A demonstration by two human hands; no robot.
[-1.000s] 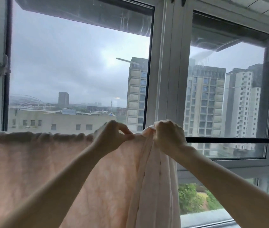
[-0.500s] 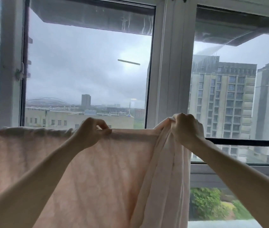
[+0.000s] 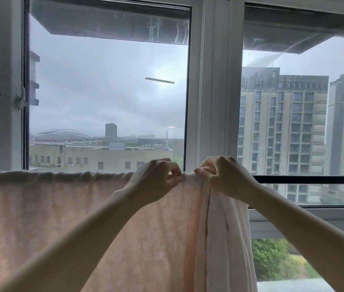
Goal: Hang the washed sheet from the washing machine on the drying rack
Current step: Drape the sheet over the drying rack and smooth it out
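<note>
Setting: indoors at a large window with white frame [image 3: 215,81], overcast sky outside.

Left hand [image 3: 156,180], centre of frame: fingers curled, thumb and forefinger pinching the top edge of the pink sheet [image 3: 61,218]. Bare forearm runs down to the lower left.

Right hand [image 3: 228,178], just right of the left one: fingers curled round a gathered bunch of the same sheet at its top edge. The hands are close together but apart; a short stretch of the edge shows between them.

Sheet: spread flat from the left hand to the left edge of the frame, top edge puckered in small ruffles. Below the right hand it hangs in a narrow bundle of vertical folds [image 3: 219,239], reaching the bottom of the frame.

Black rail [image 3: 305,179]: horizontal, runs from the right hand to the right edge, level with the sheet's top edge. Rail under the cloth is hidden.

Beyond the glass: tall apartment block [image 3: 282,133] at right, low pale building [image 3: 95,158] left of centre, green trees [image 3: 272,260] at lower right. Window handle [image 3: 19,101] on the frame at left.
</note>
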